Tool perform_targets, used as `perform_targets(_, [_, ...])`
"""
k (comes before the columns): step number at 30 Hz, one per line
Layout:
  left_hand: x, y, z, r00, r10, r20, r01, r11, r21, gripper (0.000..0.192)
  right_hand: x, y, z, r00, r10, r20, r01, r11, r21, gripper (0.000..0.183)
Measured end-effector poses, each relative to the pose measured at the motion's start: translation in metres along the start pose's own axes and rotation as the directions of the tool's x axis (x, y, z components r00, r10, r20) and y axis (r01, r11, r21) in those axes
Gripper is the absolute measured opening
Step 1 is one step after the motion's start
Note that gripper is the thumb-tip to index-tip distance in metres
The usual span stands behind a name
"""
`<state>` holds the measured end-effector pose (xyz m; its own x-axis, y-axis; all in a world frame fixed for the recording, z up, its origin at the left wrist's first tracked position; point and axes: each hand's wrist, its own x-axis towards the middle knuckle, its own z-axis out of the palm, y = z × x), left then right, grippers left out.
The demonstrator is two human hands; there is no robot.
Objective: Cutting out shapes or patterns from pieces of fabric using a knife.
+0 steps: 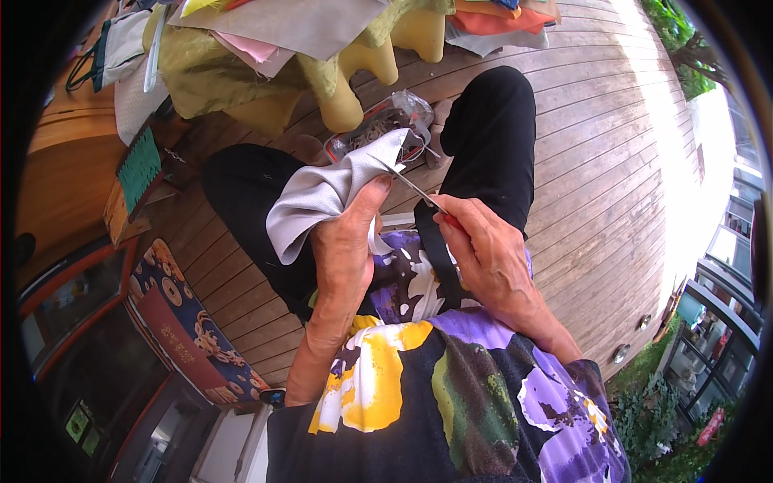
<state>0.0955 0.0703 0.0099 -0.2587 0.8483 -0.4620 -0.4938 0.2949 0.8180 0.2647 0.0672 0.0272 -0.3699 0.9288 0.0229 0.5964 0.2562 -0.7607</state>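
Note:
Above my lap, my left hand (348, 241) pinches a piece of light grey, slightly shiny fabric (329, 187) between thumb and fingers. The cloth hangs in folds to the left, and loose threads show at its frayed upper right corner. My right hand (486, 250) grips red-handled scissors (416, 188). Their metal blades lie at the edge of the fabric, just beyond my left thumb; one tip shows over the cloth. My right fingers cover most of the handles.
Between my feet on the wooden deck (604, 175) sits a container (377, 124) with scraps and clear plastic. Ahead, a stand draped in yellow-green cloth (235, 90) bears several fabric pieces (284, 27). A green notched piece (140, 169) stands at left, near a patterned mat (199, 326).

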Motion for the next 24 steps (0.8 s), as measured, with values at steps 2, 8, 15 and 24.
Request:
perform_targets(2, [0.0003,-0.0016,-0.0021,1.0,0.011,0.012,-0.011,1.0,-0.003,0.015,-0.0008,0.0002,-0.0001,1.0,-0.001,0.004,0.001,1.0,-0.008,0.027])
perform_targets(8, [0.0038,-0.0023,-0.0009,0.999,0.008,-0.052,-0.009,1.0,-0.012,0.015,-0.0028,-0.0003,0.0003,1.0,0.011,0.006,-0.011,1.0,-0.019,0.028])
perform_targets(15, [0.0058,-0.0028,-0.0023,0.995,-0.024,-0.097,0.02,0.999,-0.037,0.018,-0.0048,-0.0003,0.0018,1.0,0.017,-0.025,-0.017,1.0,0.0,0.027])
perform_targets(24, [0.0034,0.0001,0.0007,0.998,0.024,-0.066,-0.025,1.0,-0.006,0.014,-0.0062,0.0011,0.0028,1.0,0.013,-0.001,-0.013,1.0,-0.012,0.028])
